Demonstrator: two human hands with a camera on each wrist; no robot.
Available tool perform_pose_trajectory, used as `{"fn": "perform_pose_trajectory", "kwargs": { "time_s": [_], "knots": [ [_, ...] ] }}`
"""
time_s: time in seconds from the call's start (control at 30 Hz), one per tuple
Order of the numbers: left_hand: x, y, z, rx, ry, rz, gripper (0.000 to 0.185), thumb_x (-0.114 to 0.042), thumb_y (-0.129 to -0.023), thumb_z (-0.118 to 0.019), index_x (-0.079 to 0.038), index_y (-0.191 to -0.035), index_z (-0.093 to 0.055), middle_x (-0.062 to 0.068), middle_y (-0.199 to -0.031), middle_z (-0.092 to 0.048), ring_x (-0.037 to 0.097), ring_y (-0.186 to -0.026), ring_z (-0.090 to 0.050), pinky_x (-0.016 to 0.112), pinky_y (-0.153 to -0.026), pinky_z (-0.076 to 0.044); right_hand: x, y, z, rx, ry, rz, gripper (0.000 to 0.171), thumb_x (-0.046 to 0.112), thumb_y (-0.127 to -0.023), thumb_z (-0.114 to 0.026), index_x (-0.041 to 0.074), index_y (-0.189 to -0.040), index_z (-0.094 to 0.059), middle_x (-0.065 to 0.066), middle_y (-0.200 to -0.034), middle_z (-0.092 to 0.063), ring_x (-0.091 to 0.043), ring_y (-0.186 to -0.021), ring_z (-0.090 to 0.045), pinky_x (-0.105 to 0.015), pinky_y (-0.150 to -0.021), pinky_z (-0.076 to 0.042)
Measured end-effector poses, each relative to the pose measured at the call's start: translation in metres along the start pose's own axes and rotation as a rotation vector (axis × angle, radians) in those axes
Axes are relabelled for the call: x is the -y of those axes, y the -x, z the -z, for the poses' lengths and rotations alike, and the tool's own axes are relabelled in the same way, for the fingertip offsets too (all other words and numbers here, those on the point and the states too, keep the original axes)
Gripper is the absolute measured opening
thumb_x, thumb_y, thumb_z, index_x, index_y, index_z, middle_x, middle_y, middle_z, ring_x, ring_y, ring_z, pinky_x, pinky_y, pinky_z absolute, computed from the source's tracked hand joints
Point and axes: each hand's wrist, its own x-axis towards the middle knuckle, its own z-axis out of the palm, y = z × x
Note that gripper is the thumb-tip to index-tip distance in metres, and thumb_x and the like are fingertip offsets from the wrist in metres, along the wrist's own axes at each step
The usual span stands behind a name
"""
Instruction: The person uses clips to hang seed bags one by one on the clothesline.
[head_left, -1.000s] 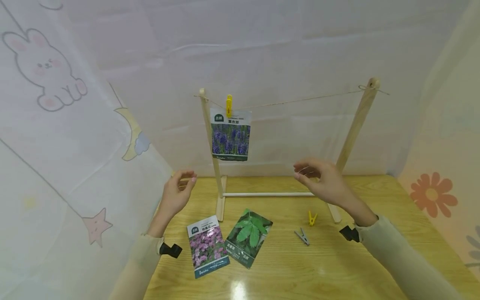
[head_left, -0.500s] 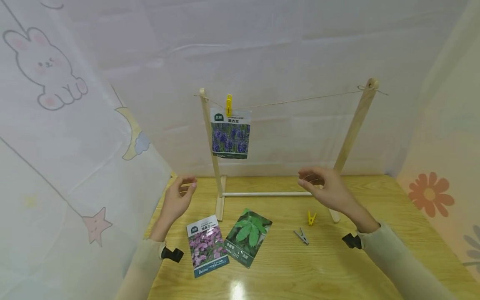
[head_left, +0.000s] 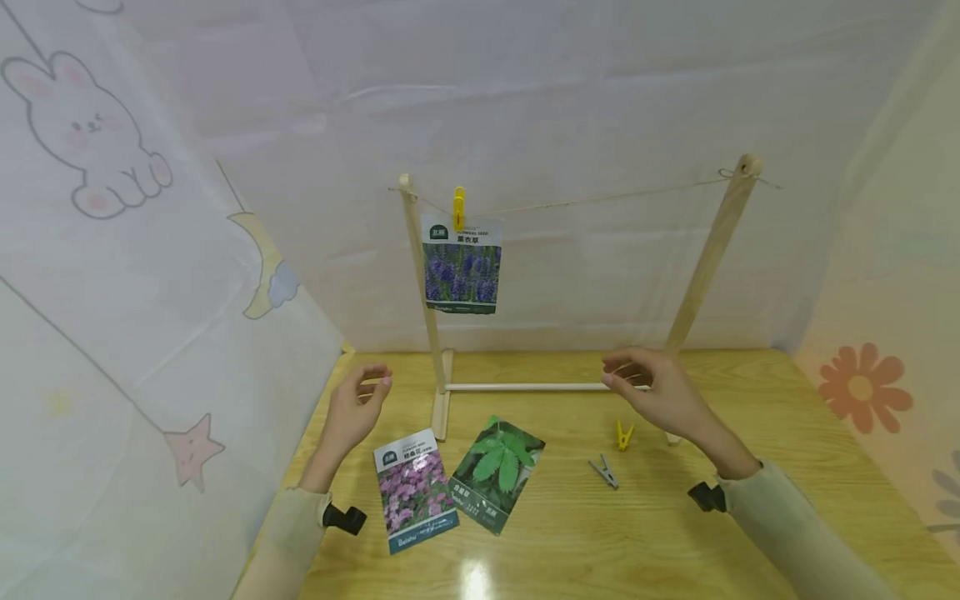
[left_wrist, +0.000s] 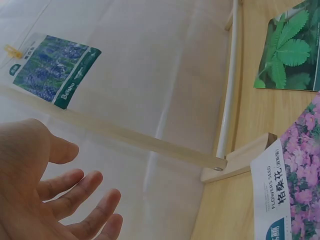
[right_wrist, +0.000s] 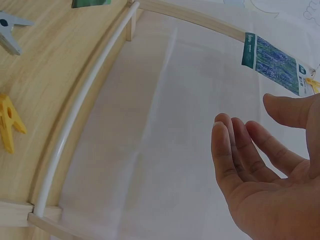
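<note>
My left hand (head_left: 356, 407) hovers above the table's left side, fingers loosely bent with nothing in them. Holding nothing either, my right hand (head_left: 660, 396) is in front of the rack's right post, fingers relaxed. A purple-flower seed packet (head_left: 462, 271) hangs from the string (head_left: 585, 202) by a yellow clothespin (head_left: 459, 208) near the left post. On the table below my left hand lies a pink-flower seed packet (head_left: 417, 492), with a green-leaf seed packet (head_left: 498, 475) beside it. A second yellow clothespin (head_left: 624, 436) and a grey clothespin (head_left: 603, 472) lie left of my right forearm.
The wooden rack has a left post (head_left: 422, 275), a right post (head_left: 708, 258) and a white crossbar (head_left: 525, 387) low between them. Printed cloth (head_left: 187, 250) walls in the wooden table (head_left: 555, 542) at the back and sides.
Both hands have sunk a little, the right one also drifting slightly to the right. The packets and clothespins stay where they were.
</note>
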Motion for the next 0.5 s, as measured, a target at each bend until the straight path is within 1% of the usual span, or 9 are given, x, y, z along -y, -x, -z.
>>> {"fn": "perform_pose_trajectory", "kwargs": {
  "time_s": [0.2, 0.4, 0.5],
  "knots": [
    [0.011, 0.001, -0.004, 0.007, -0.016, 0.02, 0.036, -0.026, -0.111, -0.063, -0.005, -0.141, -0.063, 0.017, -0.136, -0.069, 0.04, -0.119, -0.071, 0.057, -0.102, -0.058, -0.011, 0.004, -0.004, 0.002, -0.017, -0.026, 0.024, 0.011, -0.102, -0.075, -0.001, -0.123, -0.074, -0.013, -0.111, -0.077, -0.03, -0.096, -0.075, -0.026, -0.08, -0.063],
    [0.018, 0.006, -0.007, 0.0, -0.034, 0.052, 0.036, -0.026, -0.111, -0.063, -0.007, -0.141, -0.062, 0.016, -0.138, -0.068, 0.04, -0.12, -0.07, 0.057, -0.102, -0.058, -0.02, 0.01, -0.009, 0.021, -0.014, -0.062, 0.023, 0.013, -0.102, -0.075, 0.001, -0.122, -0.075, -0.012, -0.111, -0.078, -0.025, -0.092, -0.076, -0.03, -0.079, -0.064],
    [0.019, 0.008, -0.009, 0.012, -0.033, 0.072, 0.035, -0.025, -0.11, -0.063, -0.007, -0.14, -0.062, 0.016, -0.138, -0.067, 0.04, -0.121, -0.07, 0.057, -0.102, -0.058, -0.022, 0.016, -0.01, 0.035, -0.012, -0.082, 0.024, 0.015, -0.103, -0.074, 0.003, -0.123, -0.074, -0.011, -0.112, -0.078, -0.024, -0.092, -0.076, -0.03, -0.08, -0.064]
  ]
}}
